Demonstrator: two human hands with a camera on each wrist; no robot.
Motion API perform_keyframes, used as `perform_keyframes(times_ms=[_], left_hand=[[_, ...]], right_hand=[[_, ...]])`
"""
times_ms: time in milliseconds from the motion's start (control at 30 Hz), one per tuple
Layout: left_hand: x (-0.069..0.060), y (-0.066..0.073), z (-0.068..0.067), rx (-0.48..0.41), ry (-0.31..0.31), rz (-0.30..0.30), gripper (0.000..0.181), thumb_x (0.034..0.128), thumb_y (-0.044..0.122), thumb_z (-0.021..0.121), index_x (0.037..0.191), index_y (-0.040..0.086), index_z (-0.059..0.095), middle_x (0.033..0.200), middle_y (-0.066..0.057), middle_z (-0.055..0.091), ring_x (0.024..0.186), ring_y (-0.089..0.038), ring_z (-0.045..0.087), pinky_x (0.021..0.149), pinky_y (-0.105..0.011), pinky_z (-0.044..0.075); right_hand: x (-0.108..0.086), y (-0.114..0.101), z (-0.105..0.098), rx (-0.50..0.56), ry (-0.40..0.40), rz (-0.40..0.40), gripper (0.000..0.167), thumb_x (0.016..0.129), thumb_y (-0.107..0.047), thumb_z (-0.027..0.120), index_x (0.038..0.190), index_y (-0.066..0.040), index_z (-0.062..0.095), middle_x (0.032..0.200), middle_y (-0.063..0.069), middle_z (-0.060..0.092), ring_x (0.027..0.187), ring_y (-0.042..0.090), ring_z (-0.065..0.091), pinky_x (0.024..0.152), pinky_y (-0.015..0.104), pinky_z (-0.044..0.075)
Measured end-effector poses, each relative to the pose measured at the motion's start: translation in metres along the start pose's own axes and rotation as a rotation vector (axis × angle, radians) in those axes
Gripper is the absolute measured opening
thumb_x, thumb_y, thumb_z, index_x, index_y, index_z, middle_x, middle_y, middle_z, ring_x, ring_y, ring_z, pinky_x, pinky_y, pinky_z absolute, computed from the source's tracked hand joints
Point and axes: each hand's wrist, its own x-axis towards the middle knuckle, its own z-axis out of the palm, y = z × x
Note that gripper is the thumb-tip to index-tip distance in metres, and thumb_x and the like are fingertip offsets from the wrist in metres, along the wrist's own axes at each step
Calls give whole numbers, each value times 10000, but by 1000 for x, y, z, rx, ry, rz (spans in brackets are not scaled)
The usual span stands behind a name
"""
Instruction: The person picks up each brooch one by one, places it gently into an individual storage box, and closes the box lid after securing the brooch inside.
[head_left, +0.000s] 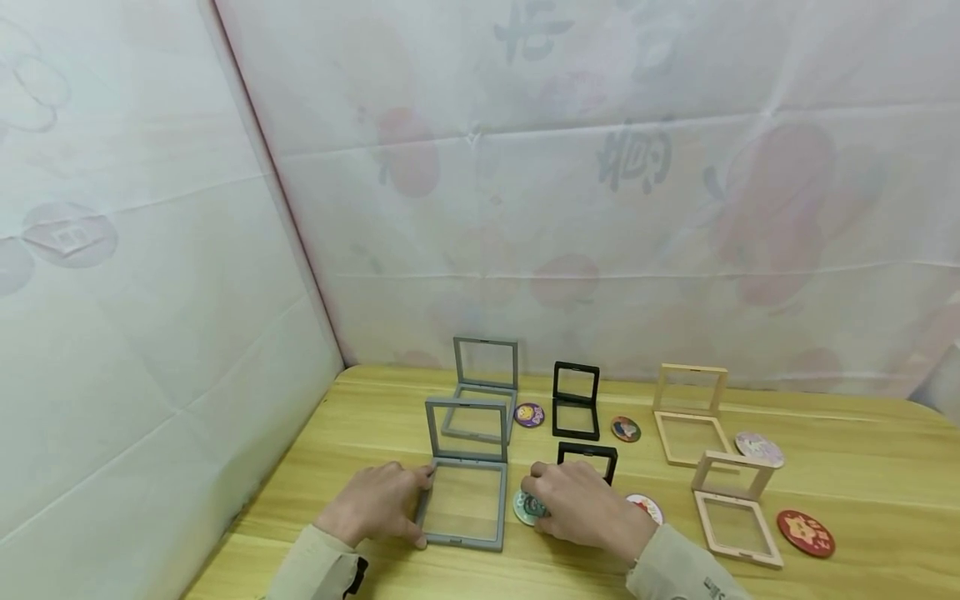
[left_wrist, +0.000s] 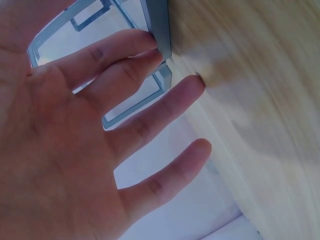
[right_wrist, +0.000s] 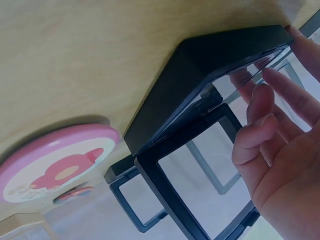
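Observation:
A grey hinged display frame (head_left: 501,508) with clear film lies with its lid raised. My left hand (head_left: 382,502) touches its left side, thumb at the front corner; in the left wrist view, the fingers (left_wrist: 170,112) are extended, two against the frame's edge. To the right of this frame lies a round green badge (head_left: 525,506), partly covered by my right hand (head_left: 581,504), whose thumb and fingers grip its edges. In the right wrist view the right hand (right_wrist: 285,145) has curled fingers behind a small black display frame (right_wrist: 165,95); the green badge is hidden there.
Behind stand another grey frame (head_left: 486,387), a black frame (head_left: 575,434) and a beige frame (head_left: 690,462). A second beige frame (head_left: 742,554) is at right. Round badges lie beside them: purple (head_left: 529,415), dark (head_left: 626,429), pale (head_left: 759,449), red (head_left: 806,533) and white-pink (head_left: 647,504).

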Motion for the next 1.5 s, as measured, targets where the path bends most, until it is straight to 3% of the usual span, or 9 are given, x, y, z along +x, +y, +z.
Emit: perform_keyframes(times_ms=[200, 267, 367, 433, 567, 733, 1067, 1500], left_hand=[[-2, -2, -3, 18, 0, -16, 651, 633, 340, 957, 1155, 22, 734, 1364, -125, 628, 604, -94, 416, 556, -268, 446], [-2, -2, -3, 36, 2, -14, 650, 635, 351, 957, 1156, 29, 737, 1360, -111, 633, 650, -117, 508, 594, -295, 502], [0, -1, -3, 43, 2, 3, 646, 643, 353, 957, 1158, 31, 738, 1351, -112, 638, 684, -125, 536, 643, -313, 530], [0, 0, -2, 39, -1, 11, 642, 648, 350, 957, 1158, 29, 736, 1348, -121, 638, 672, -110, 527, 641, -302, 525], [-1, 1, -1, 11, -11, -1, 635, 648, 325, 959, 1161, 26, 733, 1349, -135, 634, 565, -70, 382, 539, -250, 428], [-1, 0, 0, -4, -1, 1, 661, 652, 310, 953, 1190, 6, 719, 1354, -145, 627, 527, -66, 334, 502, -240, 399], [-1, 2, -1, -15, -10, -11, 687, 659, 297, 952, 1227, -1, 704, 1370, -136, 619, 568, -86, 380, 509, -259, 401], [-1, 4, 0, -36, -9, -22, 664, 660, 272, 948, 1214, -7, 710, 1359, -147, 625, 497, -67, 343, 462, -259, 375]], right_hand=[[4, 0, 0, 8, 13, -15, 335, 763, -272, 907, 988, -85, 743, 895, 15, 662, 655, 50, 578, 537, 206, 462], [4, 0, 1, 7, 14, -18, 330, 765, -274, 905, 985, -89, 744, 888, 9, 658, 651, 45, 568, 540, 206, 461], [3, 2, 1, 8, 9, -13, 316, 763, -268, 902, 978, -99, 745, 873, -1, 648, 638, 42, 549, 537, 213, 459], [2, 2, 2, 18, 9, -12, 299, 762, -257, 898, 970, -108, 744, 854, -14, 634, 623, 38, 525, 531, 218, 451], [3, 2, 3, 17, 23, -37, 281, 763, -259, 890, 951, -120, 736, 822, -34, 607, 594, 23, 474, 512, 208, 419], [3, 2, 0, -28, 55, -57, 283, 758, -281, 892, 922, -116, 730, 795, -40, 594, 566, 18, 445, 498, 190, 393], [7, -1, -6, -9, 44, -51, 258, 787, -270, 875, 927, -118, 721, 782, -52, 557, 554, 9, 389, 480, 191, 350], [13, -6, -13, -16, 39, -44, 264, 808, -297, 863, 958, -128, 727, 790, -57, 560, 549, 9, 393, 475, 205, 354]])
